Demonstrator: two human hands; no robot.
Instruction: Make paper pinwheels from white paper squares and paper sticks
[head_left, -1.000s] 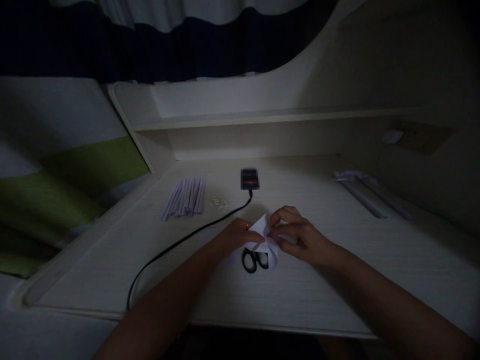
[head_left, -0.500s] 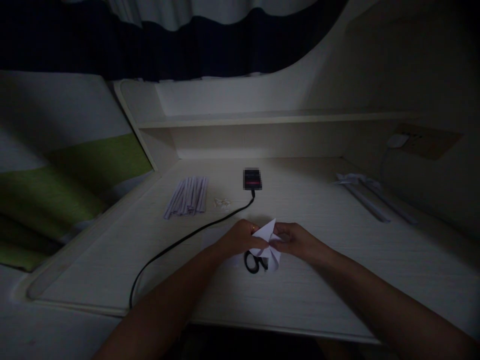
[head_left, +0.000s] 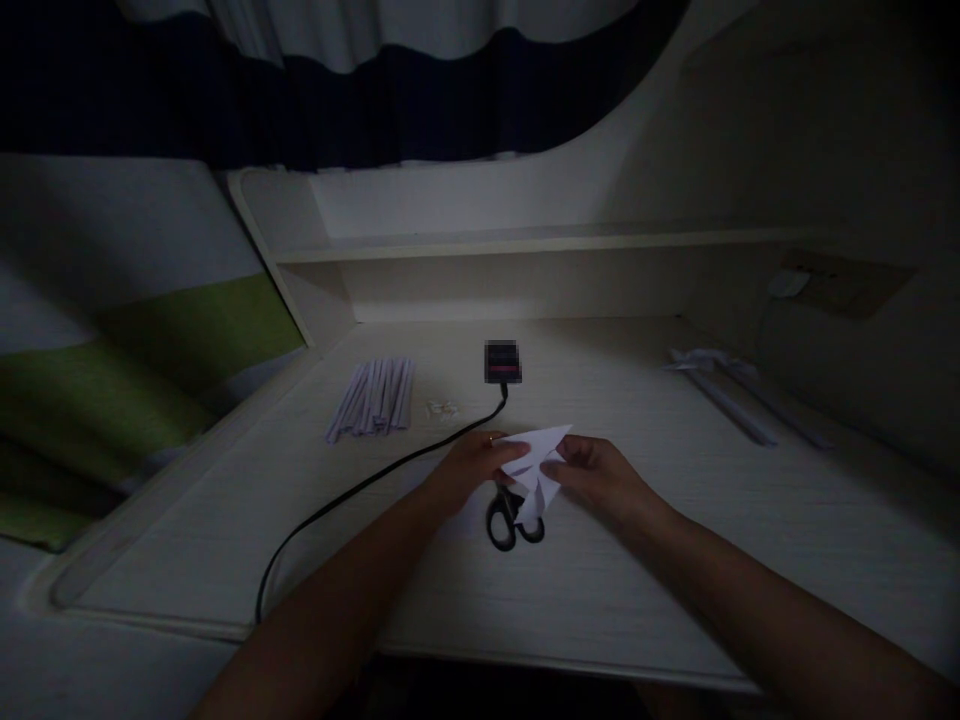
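A white piece of folded paper (head_left: 534, 452) with pointed flaps is held up over the desk between both hands. My left hand (head_left: 480, 462) pinches its left side, thumb lying on the front face. On the other side, my right hand (head_left: 596, 470) grips the paper's right edge between thumb and fingers. Beneath the paper lie black-handled scissors (head_left: 501, 525), their blades partly hidden by the hand and paper. A flat pale sheet (head_left: 459, 515) rests on the desk below my left wrist, hard to make out in the dim light.
Several rolled paper tubes (head_left: 371, 398) lie at the left, beside small pale bits (head_left: 442, 409). A black device (head_left: 502, 362) trails a black cable (head_left: 360, 490) to the front edge. Long paper sticks (head_left: 731, 405) lie at the right. A shelf (head_left: 525, 243) spans the back.
The paper has been turned in my hands, its top point now leaning right. My left hand has shifted slightly up and left, and more of the scissors shows.
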